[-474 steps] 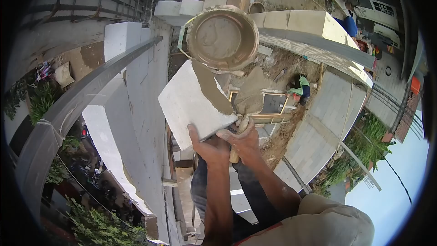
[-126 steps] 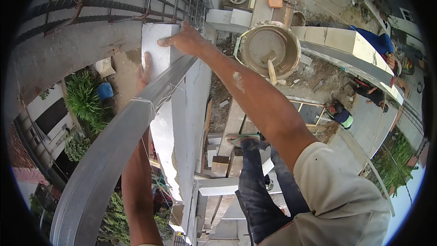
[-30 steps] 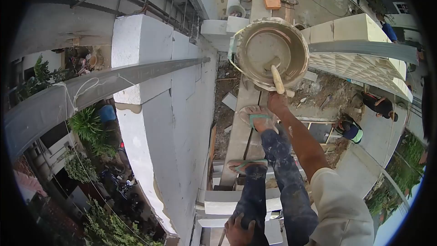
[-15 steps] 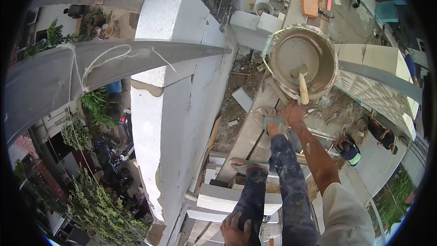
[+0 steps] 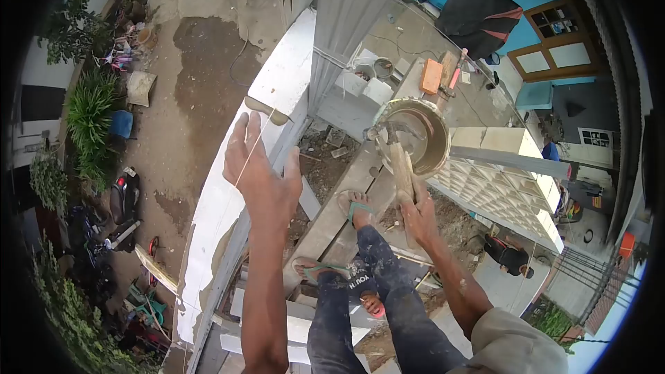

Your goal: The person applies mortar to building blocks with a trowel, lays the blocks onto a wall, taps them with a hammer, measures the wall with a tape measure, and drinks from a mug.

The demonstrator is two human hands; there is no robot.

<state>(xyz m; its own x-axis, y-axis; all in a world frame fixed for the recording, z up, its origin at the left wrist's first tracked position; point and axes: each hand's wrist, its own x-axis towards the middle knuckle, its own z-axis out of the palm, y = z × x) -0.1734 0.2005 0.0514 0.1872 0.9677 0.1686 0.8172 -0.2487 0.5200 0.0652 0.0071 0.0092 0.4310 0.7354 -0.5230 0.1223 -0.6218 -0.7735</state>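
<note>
My left hand [image 5: 260, 183] has its fingers apart over the top of a white block wall [image 5: 215, 235]; whether it touches the surface I cannot tell. A thin string [image 5: 255, 140] runs past its fingers along the wall. A patch of grey mortar [image 5: 269, 110] lies just beyond the fingertips. My right hand [image 5: 418, 216] is closed round the wooden handle of a hammer [image 5: 400, 167], whose metal head points away from me. Behind the hammer stands a round bucket [image 5: 442, 131] with wet mortar inside, partly covered by the tool.
My feet in green sandals stand on wooden planks [image 5: 325, 225] high above the ground. An orange brick [image 5: 431, 76] and a red-handled hammer [image 5: 457, 69] lie past the bucket. A grey metal post [image 5: 339, 21] rises ahead. People [image 5: 509, 256] are below on the right.
My left hand has left my leg and reached over the wall. My right hand has lifted the hammer from beside the bucket. The view has turned.
</note>
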